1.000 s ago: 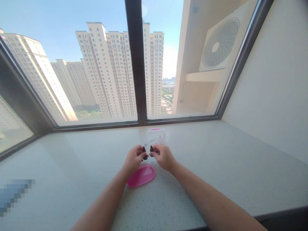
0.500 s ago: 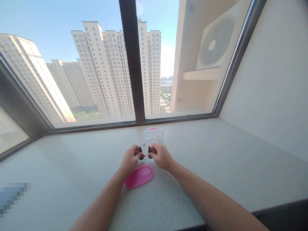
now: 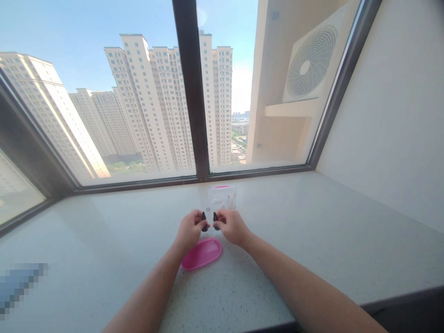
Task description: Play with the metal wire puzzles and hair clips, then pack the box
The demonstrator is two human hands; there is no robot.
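Note:
My left hand (image 3: pixel 189 232) is closed, with a small black hair clip (image 3: pixel 204 223) pinched upright between thumb and fingers. Facing it across a narrow gap, my right hand (image 3: pixel 235 227) pinches a second black hair clip (image 3: pixel 215 221). The two clips are apart, their tapered ends pointing up. Just below the hands lies a pink oval tray (image 3: pixel 203 254), its left end close to my left wrist. Beyond the fingers a small dark ring (image 3: pixel 208 209) rests on the pale speckled counter (image 3: pixel 222 296).
A clear plastic bag (image 3: pixel 219 195) with a pink edge and thin sticks lies behind my hands, near the window frame (image 3: pixel 166 181). A white wall (image 3: pixel 391 129) rises on the right. At far left is a blurred-out blue-grey patch (image 3: pixel 17 282).
My hands keep the same pinch on the two hair clips and the gap between them looks about the same. The whole view has shifted very slightly.

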